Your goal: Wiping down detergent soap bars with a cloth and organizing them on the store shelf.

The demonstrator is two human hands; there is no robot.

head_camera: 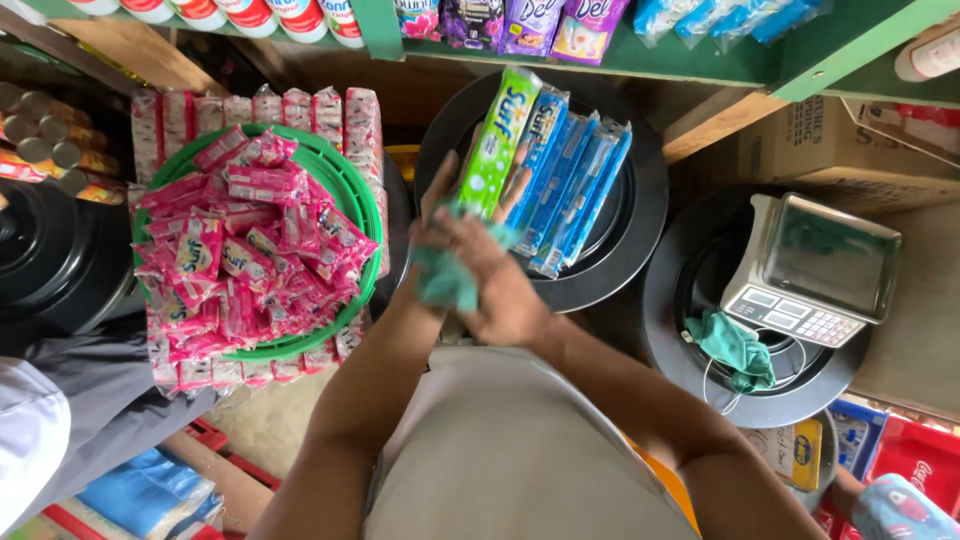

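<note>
A green cloth (447,275) is held between the two hands, just in front of the black round lid (640,200) on which long detergent packs lie. The right hand (500,285) is closed over the cloth from above, and the cloth is pressed against the left hand (440,210), whose fingers are stretched upward and touch the green detergent pack (497,140). Just beside this pack, several blue detergent packs (575,190) are laid side by side, tilted, on the same lid.

To the left, a green basket (352,190) is filled with pink sachets (250,260), and more pink sachet strips hang around its rim. To the right, a grey weighing scale (815,270) is placed on another black round lid (670,330), with a green face mask (740,350) lying next to it. Above, a green shelf (620,58) with colourful packets is seen
</note>
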